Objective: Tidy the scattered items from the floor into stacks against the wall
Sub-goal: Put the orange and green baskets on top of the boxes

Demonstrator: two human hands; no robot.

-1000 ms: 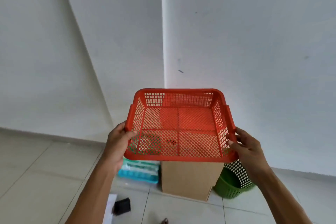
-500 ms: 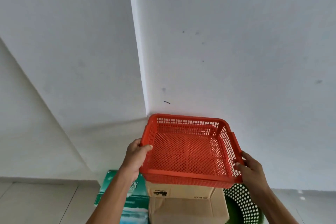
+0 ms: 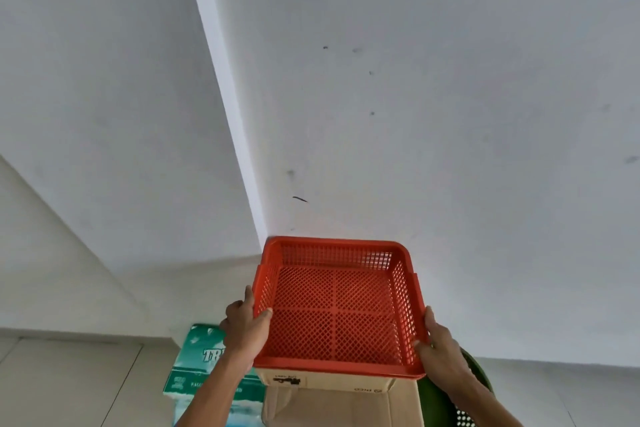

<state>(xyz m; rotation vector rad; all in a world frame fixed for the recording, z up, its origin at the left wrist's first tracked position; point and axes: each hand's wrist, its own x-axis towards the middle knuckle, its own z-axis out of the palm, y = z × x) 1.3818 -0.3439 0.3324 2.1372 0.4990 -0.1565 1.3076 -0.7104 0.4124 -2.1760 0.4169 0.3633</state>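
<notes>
A shallow red mesh basket (image 3: 336, 308) is level and upright, low in the middle of the view, sitting on or just above a brown cardboard box (image 3: 339, 399) that stands against the white wall. My left hand (image 3: 244, 326) grips the basket's left rim with the thumb inside. My right hand (image 3: 440, 347) grips the right rim, thumb over the edge. The basket holds nothing.
A green and white printed pack (image 3: 197, 371) lies left of the box on a light blue pack. A dark green mesh basket (image 3: 478, 374) stands right of the box, partly behind my right arm. A wall corner (image 3: 228, 107) runs up behind the stack. Beige floor tiles (image 3: 69, 385) spread left.
Both hands have carried the red basket forward and down, from tilted in the air to level over the cardboard box. The view has moved closer to the wall.
</notes>
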